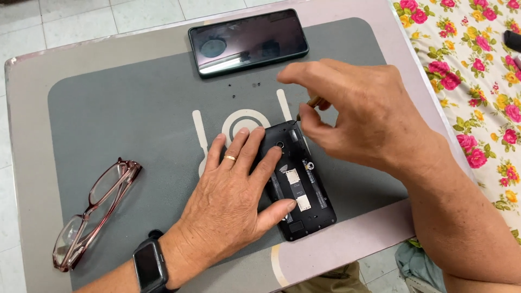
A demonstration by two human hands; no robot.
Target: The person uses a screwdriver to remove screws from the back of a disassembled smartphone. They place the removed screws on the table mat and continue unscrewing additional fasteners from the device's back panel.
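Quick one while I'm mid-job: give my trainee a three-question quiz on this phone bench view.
1. True or false: the left hand lies flat on the opened phone.
2. What does the right hand pinch? A) screwdriver B) glasses C) the second phone
3. Fill in: the glasses lie on the ____ side of the grey mat.

Key:
1. True.
2. A; its tip meets the opened phone's top corner.
3. Left; the second phone lies at the far edge.

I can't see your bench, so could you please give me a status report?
Left hand pins opened phone. Right hand holds screwdriver at its top corner. Loose screws lie nearby.
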